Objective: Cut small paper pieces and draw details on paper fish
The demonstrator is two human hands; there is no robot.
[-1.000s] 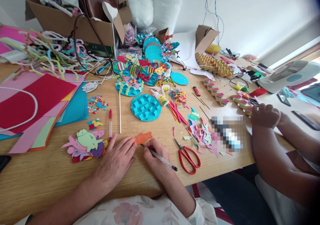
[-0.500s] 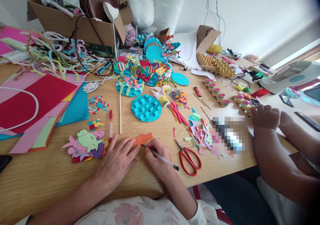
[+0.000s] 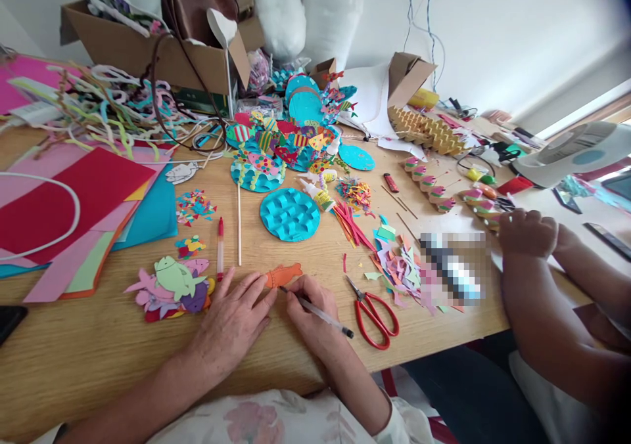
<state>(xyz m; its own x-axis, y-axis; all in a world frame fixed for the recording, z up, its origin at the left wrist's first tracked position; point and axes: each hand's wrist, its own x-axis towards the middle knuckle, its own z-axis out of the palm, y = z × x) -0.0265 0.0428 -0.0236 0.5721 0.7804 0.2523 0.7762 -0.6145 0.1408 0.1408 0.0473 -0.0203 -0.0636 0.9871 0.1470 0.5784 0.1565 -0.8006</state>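
Head | orange fish [image 3: 284, 275]: long axis sideways, tail right | left fingers [image 3: 248, 289] flat | right fingers [image 3: 298, 286] gripping pen [image 3: 328, 319]

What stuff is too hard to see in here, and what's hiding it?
All in the head view:
Left end of the orange fish: the left hand seems to cover it.
Tip of the pen in the right hand: too small to tell if it touches.
Lower fish: partly hidden under the green fish.
Blurred patch: squares hide what's there.
Black object: cut off by the left edge.
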